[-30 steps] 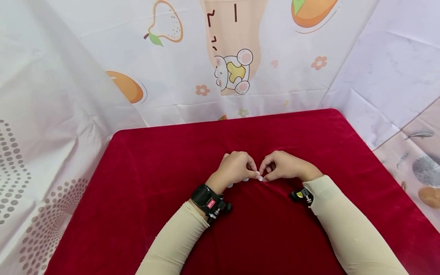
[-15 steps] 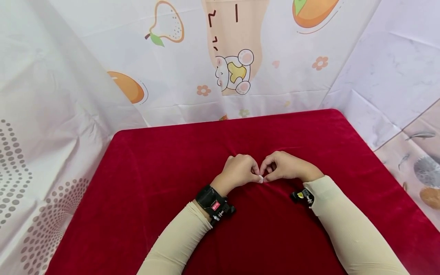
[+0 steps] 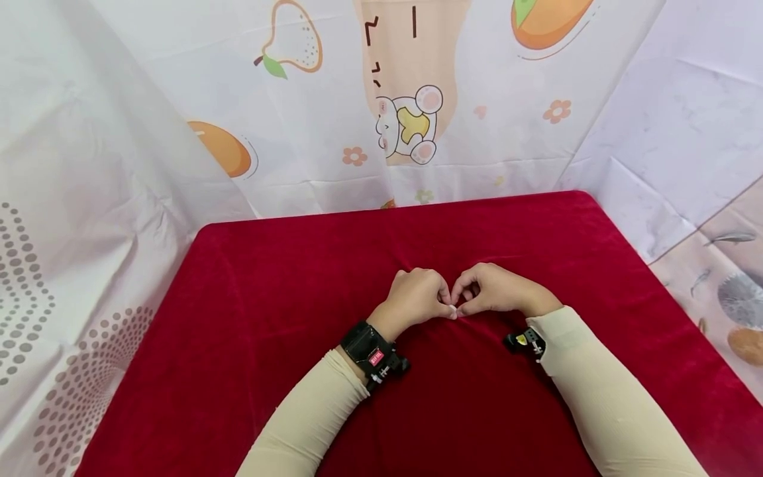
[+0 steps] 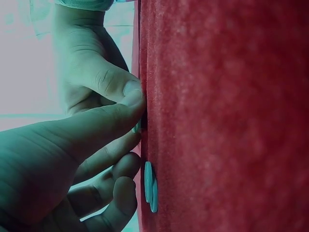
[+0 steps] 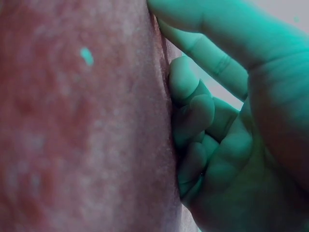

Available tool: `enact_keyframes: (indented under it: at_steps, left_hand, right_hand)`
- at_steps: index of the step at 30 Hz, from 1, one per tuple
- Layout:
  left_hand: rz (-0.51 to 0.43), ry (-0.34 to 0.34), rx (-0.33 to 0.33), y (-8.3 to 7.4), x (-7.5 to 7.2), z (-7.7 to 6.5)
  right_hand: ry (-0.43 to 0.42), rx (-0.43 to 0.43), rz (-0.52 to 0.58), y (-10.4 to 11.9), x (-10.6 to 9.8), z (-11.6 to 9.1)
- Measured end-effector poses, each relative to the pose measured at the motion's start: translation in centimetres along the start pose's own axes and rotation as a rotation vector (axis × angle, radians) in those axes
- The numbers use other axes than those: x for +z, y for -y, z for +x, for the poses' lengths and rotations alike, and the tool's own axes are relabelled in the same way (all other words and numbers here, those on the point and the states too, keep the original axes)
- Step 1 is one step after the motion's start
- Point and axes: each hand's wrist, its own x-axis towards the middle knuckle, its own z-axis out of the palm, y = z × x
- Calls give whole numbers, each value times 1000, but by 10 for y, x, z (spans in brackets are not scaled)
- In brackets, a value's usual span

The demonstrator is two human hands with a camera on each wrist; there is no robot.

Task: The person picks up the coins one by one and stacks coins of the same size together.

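Observation:
Both hands meet at the fingertips near the middle of the red cloth, with a small white disc (image 3: 453, 309) between them. My left hand (image 3: 417, 296) pinches at it with thumb and index finger, the other fingers loosely curled. From the right, my right hand (image 3: 497, 289) has thumb and index finger closed in on the same spot, its other fingers curled under. In the left wrist view a pale sliver of a disc (image 4: 136, 127) shows below the touching thumbs. Thin, flat discs (image 4: 150, 186) lie overlapping on the cloth beneath the left hand, hidden from the head view.
Red velvety cloth (image 3: 298, 265) covers the table, with slight creases around the hands. Printed white curtains (image 3: 310, 112) hang behind and at both sides. A small pale speck (image 5: 87, 56) shows blurred on the cloth in the right wrist view.
My left hand has moved slightly right and down until its fingertips meet the right hand's at the disc. Discs seen beside it earlier are now covered. The right hand has stayed put.

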Motion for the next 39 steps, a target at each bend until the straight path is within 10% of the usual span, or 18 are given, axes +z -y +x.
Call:
enact_keyframes:
  at_steps: [39]
  left_hand:
    - [-20,83,12,0,-10,-4]
  right_hand:
    - [1,10,-28,1,-2,0]
